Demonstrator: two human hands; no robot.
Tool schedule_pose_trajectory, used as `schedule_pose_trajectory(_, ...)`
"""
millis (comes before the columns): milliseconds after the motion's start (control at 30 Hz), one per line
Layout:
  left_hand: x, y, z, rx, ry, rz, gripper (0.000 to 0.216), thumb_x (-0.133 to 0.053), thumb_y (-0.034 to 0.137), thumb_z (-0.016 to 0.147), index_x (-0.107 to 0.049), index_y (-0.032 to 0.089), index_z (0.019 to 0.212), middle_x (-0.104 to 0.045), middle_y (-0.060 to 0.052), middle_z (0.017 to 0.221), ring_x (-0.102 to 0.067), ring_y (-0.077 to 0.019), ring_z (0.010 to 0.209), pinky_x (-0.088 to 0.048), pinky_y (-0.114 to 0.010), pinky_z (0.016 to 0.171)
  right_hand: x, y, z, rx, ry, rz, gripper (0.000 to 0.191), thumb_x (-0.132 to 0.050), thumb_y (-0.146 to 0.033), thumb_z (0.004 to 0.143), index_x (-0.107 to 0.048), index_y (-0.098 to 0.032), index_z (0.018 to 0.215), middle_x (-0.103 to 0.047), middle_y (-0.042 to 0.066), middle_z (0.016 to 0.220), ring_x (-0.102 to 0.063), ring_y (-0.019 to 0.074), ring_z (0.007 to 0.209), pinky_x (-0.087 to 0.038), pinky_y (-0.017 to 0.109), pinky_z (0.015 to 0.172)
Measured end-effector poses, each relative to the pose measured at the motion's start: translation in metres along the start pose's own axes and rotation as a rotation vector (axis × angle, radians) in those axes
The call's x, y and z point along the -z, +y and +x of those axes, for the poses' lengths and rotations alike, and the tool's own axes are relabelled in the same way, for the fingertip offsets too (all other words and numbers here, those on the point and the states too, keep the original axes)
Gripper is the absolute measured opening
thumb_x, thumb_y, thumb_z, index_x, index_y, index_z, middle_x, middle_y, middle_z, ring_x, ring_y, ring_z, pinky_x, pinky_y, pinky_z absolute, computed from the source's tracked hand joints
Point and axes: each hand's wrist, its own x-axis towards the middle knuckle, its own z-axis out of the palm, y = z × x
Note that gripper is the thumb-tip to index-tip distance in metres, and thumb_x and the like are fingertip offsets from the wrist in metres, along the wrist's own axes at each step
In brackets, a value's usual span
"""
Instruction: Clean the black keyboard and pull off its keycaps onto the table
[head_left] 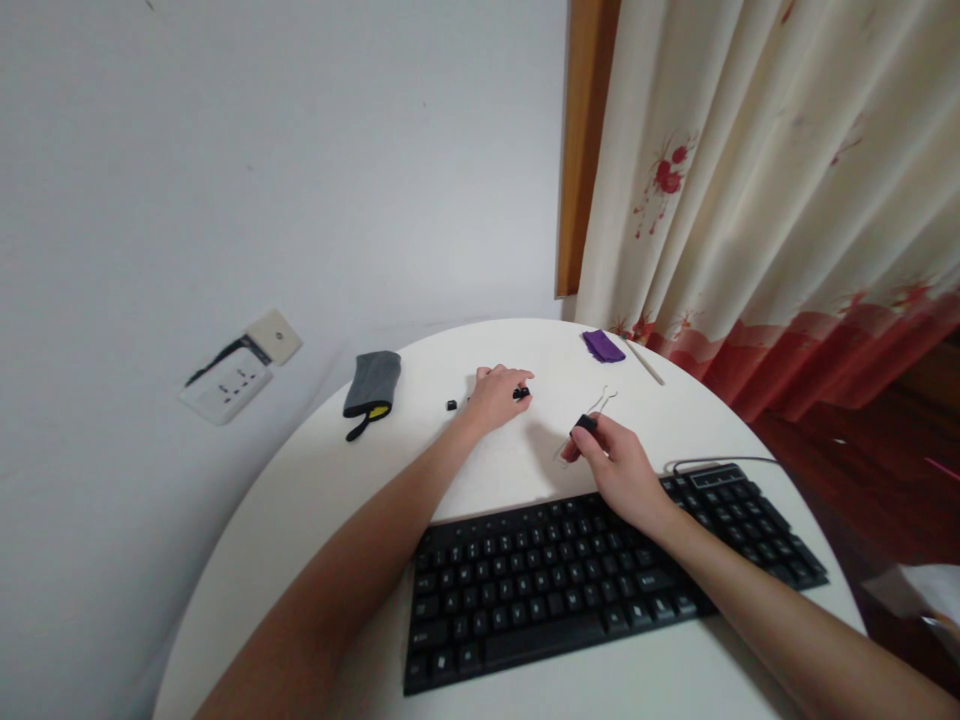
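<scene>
Toward the far middle of the table, my left hand (495,397) curls round small black keycaps (521,393), which show between its thumb and forefinger; how firmly they are gripped is hard to see. Just left of that hand lies a loose black keycap (451,405). My right hand (619,465) is closed on the black handle of a wire keycap puller (584,425), whose thin wire loops stick out on both sides. Beneath the right wrist rests a black keyboard (555,590), close to the near edge.
The round white table (300,560) stands against a wall with a socket (229,385). On it are a folded grey cloth (373,380), a purple cloth (603,346) and a thin stick (645,362). A curtain (720,200) hangs at the right.
</scene>
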Motion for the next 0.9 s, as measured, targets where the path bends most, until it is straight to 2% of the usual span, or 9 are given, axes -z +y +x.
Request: schedule_pose_trajectory(900,0.0017,0.0031,-0.0001,0.036,-0.014,-0.002,0.033,-0.060,0.026,0.083,-0.067,0.026,0.116,-0.073,-0.003,0.109,-0.058,-0.0251,0.103,-0.029,-0.043,0.095,-0.0017,0.0005,-0.0020,-0.003,-0.039,-0.020,0.027,-0.048,-0.035,0.096,-0.061,-0.019,0.078,-0.070,0.003,0.076,-0.062,0.0167,0.072,-0.044,0.027,0.068)
